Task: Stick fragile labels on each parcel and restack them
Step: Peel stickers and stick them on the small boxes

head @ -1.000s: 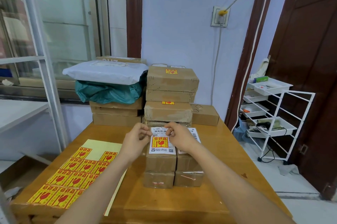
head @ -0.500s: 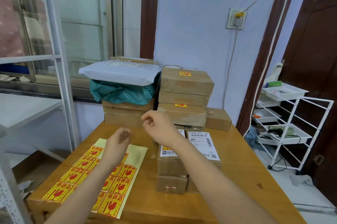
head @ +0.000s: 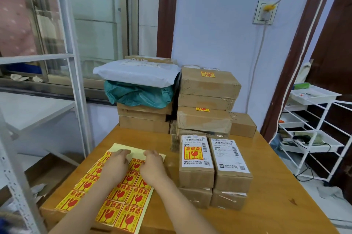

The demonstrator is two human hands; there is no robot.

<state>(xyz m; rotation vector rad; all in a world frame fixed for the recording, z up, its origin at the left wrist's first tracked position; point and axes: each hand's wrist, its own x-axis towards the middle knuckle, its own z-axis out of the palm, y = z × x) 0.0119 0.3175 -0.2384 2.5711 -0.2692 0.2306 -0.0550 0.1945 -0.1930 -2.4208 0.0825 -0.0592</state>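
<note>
Now both hands on sheet: left flat, pinning; right grip unclear; peel slowly for unlabelled parcel at 3 o'clock

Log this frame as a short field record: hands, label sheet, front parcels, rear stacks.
left hand: resting on the label sheet, fingers on its bare upper part
right hand: on the sheet beside the left; what its fingers do is hidden
label sheet: yellow-and-red fragile labels, flat on the wooden table, top rows already used
front left parcel: fragile label on its shipping slip
front right parcel: shipping slip only, no fragile label
rear stack: two boxes show fragile labels
</note>
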